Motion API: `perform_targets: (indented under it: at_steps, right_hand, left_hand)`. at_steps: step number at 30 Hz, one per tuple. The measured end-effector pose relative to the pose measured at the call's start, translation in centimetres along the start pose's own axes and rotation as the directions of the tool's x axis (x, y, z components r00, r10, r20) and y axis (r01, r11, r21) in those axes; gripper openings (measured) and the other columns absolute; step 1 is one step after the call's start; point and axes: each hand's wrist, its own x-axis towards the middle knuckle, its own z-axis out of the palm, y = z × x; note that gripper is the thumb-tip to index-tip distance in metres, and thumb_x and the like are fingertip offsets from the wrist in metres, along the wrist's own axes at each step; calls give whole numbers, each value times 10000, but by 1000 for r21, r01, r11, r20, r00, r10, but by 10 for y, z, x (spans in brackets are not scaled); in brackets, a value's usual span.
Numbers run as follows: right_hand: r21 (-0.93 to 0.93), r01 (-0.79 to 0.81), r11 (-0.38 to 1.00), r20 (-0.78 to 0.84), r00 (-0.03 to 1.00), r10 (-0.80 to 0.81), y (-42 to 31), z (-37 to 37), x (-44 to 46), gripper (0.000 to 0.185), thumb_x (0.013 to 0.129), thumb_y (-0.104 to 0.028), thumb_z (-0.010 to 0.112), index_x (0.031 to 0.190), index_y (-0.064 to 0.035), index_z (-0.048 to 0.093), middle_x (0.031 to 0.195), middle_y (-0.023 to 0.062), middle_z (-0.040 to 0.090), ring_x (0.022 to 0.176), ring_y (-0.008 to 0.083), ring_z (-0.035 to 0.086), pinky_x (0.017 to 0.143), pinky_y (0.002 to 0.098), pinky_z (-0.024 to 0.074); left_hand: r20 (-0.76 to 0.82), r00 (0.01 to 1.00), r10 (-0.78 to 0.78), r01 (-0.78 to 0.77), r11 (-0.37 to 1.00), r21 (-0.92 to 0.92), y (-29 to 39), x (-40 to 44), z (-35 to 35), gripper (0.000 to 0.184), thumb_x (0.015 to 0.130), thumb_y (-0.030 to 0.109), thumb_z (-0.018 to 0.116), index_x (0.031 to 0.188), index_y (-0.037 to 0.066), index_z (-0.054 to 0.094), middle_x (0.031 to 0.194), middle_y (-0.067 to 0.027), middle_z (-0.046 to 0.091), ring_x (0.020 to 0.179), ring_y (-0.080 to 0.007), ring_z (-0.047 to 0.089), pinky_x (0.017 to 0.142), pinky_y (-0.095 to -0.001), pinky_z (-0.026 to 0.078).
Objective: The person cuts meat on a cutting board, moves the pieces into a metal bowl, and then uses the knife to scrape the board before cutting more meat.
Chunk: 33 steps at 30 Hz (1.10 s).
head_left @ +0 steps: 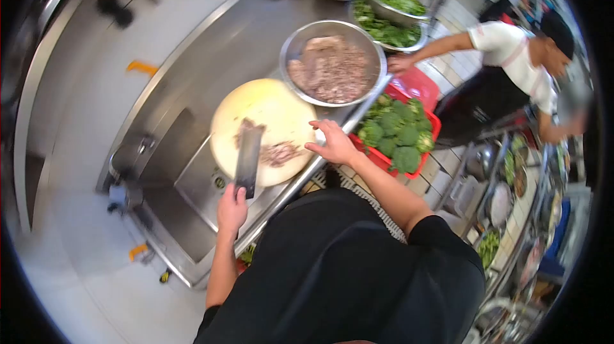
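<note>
My left hand [232, 208] is closed round the handle of a cleaver [249, 157], whose broad blade lies over a round, pale yellow cutting board [281, 104]. Chopped meat [279, 153] lies on the board to the right of the blade, and a smaller heap of meat [246, 128] is by the blade's tip. At the board's right edge, my right hand [334, 143] has its fingers apart. A small whitish patch shows between them; I cannot make out what it is. Just beyond the board stands a metal bowl [286, 78] filled with cooked-looking meat.
The board rests on a steel sink counter [192, 75] with a basin [160, 206] at left. A red crate [438, 128] of broccoli [400, 128] is at right. Bowls of leafy greens [387, 27] stand behind. A co-worker [505, 75] reaches toward the counter. Shelves [492, 184] hold food.
</note>
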Motion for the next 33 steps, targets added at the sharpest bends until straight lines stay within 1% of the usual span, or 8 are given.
perform_targets:
  at_steps: [3,5,9,13,17,20,24,33]
  right_hand:
    - [169,-152,974,-138,975,176,24,-36,-26,518,908,-307,793,1328,-51,631,1140,150,673,1082,344,638,974,441,518]
    - [281,-317,906,-181,910,374,9,-71,-45,400,940,-243,765,1267,-38,661,1066,108,684,897,222,663,833,379,557]
    - [343,-270,900,-439,801,408,12,-110,-96,301,963,-172,737,1206,-5,675,943,73,697,766,163,652,746,328,557]
    - [371,-364,854,-610,598,520,-3,-133,-166,212,984,-162,734,1137,-18,708,921,47,702,767,112,637,728,298,552]
    - [453,-426,783,-710,359,606,-13,-124,-253,212,993,-195,727,1122,-27,721,925,40,710,769,107,635,720,297,546]
    - [517,-535,668,-707,173,686,-50,-119,-305,204,1003,-183,718,1128,-22,721,945,47,726,801,112,651,748,297,547]
    - [674,-465,574,-661,-34,749,-65,-81,-360,196,1009,-177,717,1125,-20,732,952,37,742,848,106,653,781,291,541]
    - [723,-572,387,-567,-172,806,-98,-17,-396,200,1016,-185,711,1124,-19,740,984,56,754,866,119,667,809,293,551]
  left_hand:
    - [113,993,30,-2,971,-238,22,19,19,246,1022,212,654,1142,-3,659,980,-190,772,912,-306,750,831,-411,556]
    - [218,974,59,3,961,-275,39,34,36,240,1023,211,657,1136,-1,664,977,-181,770,896,-274,736,831,-396,551]
    - [411,882,231,-96,941,-324,99,48,62,235,1021,211,665,1126,1,672,982,-173,763,880,-249,715,827,-389,543]
    - [534,690,489,-475,862,-175,141,52,97,252,1028,241,663,1096,-1,653,967,-173,743,866,-257,695,824,-396,540]
    - [667,533,520,-296,854,-428,152,46,157,283,1031,254,673,1064,-23,625,895,-131,714,825,-206,652,776,-366,527]
    - [777,377,504,-281,862,-422,172,35,180,262,1048,230,654,1103,-26,645,898,-73,716,805,-129,611,769,-315,520]
    - [831,225,509,-355,837,-417,189,10,200,235,1043,223,654,1082,-7,676,857,-78,708,780,-122,601,757,-322,517]
    - [918,67,392,-349,871,-346,174,-11,221,242,1039,244,659,1057,5,686,811,-68,709,739,-126,616,731,-336,527]
